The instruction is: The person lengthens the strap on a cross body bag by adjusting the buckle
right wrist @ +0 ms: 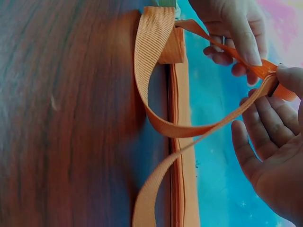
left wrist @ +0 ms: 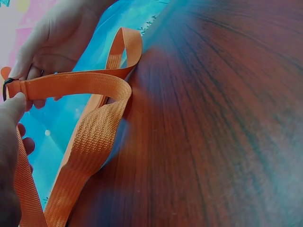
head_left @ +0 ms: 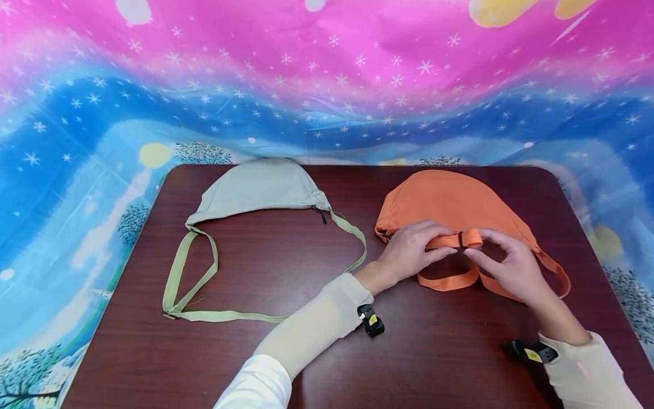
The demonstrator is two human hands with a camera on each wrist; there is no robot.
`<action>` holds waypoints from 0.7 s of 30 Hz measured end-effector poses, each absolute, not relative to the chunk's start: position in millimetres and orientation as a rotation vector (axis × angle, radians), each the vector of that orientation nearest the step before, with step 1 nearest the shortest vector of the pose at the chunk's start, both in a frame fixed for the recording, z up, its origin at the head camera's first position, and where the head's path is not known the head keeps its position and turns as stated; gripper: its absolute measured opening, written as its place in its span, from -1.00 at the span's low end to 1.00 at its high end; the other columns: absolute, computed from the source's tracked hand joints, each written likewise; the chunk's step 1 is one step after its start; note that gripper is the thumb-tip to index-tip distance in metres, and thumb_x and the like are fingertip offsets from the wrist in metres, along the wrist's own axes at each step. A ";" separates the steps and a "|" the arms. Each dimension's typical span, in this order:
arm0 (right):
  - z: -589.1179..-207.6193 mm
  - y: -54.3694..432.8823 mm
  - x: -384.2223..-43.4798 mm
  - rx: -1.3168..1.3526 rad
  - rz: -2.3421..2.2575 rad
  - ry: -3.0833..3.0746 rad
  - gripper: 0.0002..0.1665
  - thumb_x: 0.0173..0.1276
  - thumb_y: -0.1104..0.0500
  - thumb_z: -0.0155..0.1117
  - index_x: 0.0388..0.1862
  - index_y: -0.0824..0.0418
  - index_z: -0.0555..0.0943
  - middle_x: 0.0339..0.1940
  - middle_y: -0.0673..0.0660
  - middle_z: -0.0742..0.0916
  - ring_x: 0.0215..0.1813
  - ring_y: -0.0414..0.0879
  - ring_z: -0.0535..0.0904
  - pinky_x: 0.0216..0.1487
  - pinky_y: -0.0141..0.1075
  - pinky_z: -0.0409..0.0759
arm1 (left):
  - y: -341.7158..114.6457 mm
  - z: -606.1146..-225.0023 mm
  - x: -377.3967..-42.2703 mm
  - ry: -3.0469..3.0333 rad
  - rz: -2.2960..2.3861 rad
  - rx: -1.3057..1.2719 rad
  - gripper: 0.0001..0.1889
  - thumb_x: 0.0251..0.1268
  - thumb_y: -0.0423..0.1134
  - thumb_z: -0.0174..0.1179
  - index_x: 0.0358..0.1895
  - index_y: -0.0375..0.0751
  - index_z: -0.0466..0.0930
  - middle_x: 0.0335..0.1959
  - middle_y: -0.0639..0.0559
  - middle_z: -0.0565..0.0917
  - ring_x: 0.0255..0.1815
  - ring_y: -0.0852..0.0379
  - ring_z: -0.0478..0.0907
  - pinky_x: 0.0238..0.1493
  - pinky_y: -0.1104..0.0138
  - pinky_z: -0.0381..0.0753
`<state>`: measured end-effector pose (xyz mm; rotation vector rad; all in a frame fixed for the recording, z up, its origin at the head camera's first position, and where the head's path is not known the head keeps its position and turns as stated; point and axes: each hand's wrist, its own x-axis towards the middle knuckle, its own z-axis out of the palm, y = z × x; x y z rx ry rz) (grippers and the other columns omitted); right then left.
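Observation:
An orange crescent-shaped bag (head_left: 449, 199) lies on the right side of the table, its webbing strap raised in front of it. My left hand (head_left: 411, 250) pinches the orange strap (head_left: 443, 242) just left of a small black slider buckle (head_left: 463, 239). On the buckle's other side, my right hand (head_left: 513, 267) holds the folded end of the strap between thumb and fingers. In the left wrist view, loose strap (left wrist: 97, 132) curves down to the tabletop. The right wrist view shows another slack loop (right wrist: 147, 71) hanging beside the bag's edge.
A pale grey-green bag (head_left: 263, 187) lies at the left, its light green strap (head_left: 176, 272) spread in a loop toward me, partly under my left forearm. The dark wood table (head_left: 204, 363) has rounded far corners, with a printed cloth (head_left: 317, 102) behind it.

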<state>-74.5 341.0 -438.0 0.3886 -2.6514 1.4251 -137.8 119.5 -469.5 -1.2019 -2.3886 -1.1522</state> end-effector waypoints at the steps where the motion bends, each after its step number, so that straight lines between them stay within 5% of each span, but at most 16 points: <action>1: -438.7 339.6 -75.0 0.398 1.431 -2.651 -0.54 0.31 0.49 0.36 0.19 0.33 0.63 -0.07 -0.20 0.71 -0.24 -0.28 0.65 -0.27 -0.53 0.59 | 119.4 -469.5 -138.0 -2.389 -1.149 -1.203 -0.68 0.35 -0.05 0.38 0.08 -0.07 0.69 -0.05 0.14 0.70 -0.05 0.27 0.61 0.10 0.57 0.42; 8: -442.1 335.2 -78.1 0.453 1.421 -2.628 -0.53 0.27 0.51 0.39 0.17 0.35 0.64 -0.02 -0.23 0.71 -0.10 -0.35 0.64 -0.13 -0.57 0.57 | 115.3 -473.0 -139.8 -2.460 -1.070 -1.189 -0.58 0.34 0.03 0.37 0.15 -0.07 0.64 0.03 0.17 0.68 0.02 0.32 0.59 0.13 0.55 0.42; 21: -437.6 339.3 -76.5 0.382 1.401 -2.632 -0.54 0.30 0.48 0.38 0.19 0.34 0.63 -0.06 -0.24 0.70 -0.26 -0.29 0.65 -0.28 -0.55 0.58 | 99.9 -476.1 -142.8 -2.476 -1.063 -1.180 -0.65 0.35 0.04 0.36 0.08 -0.01 0.67 -0.04 0.20 0.68 -0.02 0.30 0.57 0.18 0.45 0.42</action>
